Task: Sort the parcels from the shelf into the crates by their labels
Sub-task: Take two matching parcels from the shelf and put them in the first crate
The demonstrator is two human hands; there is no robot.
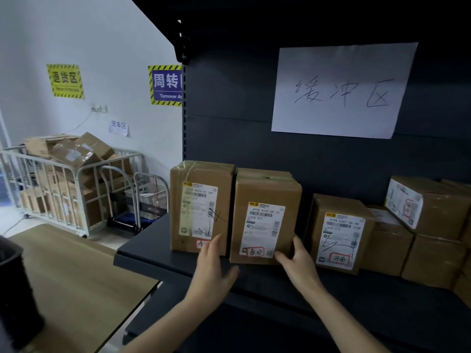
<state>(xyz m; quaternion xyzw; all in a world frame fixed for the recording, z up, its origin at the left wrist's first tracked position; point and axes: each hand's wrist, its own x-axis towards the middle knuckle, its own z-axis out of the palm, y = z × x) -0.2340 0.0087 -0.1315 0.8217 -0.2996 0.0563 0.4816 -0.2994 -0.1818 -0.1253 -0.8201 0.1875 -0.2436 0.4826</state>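
**Pick-up of the middle parcel under way**

The middle parcel (265, 215) stood upright on the shelf (153, 253), close against the left parcel (201, 205) and apart from the right parcel (339, 235); its label carried a red-boxed handwritten mark at the bottom. The right hand (298, 261) clasped its lower right corner, thumb on the front face and fingers up the side. The left hand (214, 266) was spread wide with straight fingers at the seam between the two boxes, holding nothing; contact could not be told. The step looked like lifting this parcel out. Next, the left hand probably needed to work into that tight seam, then both could draw the box forward. No crate showed. A paper sign (341, 90) hung above.
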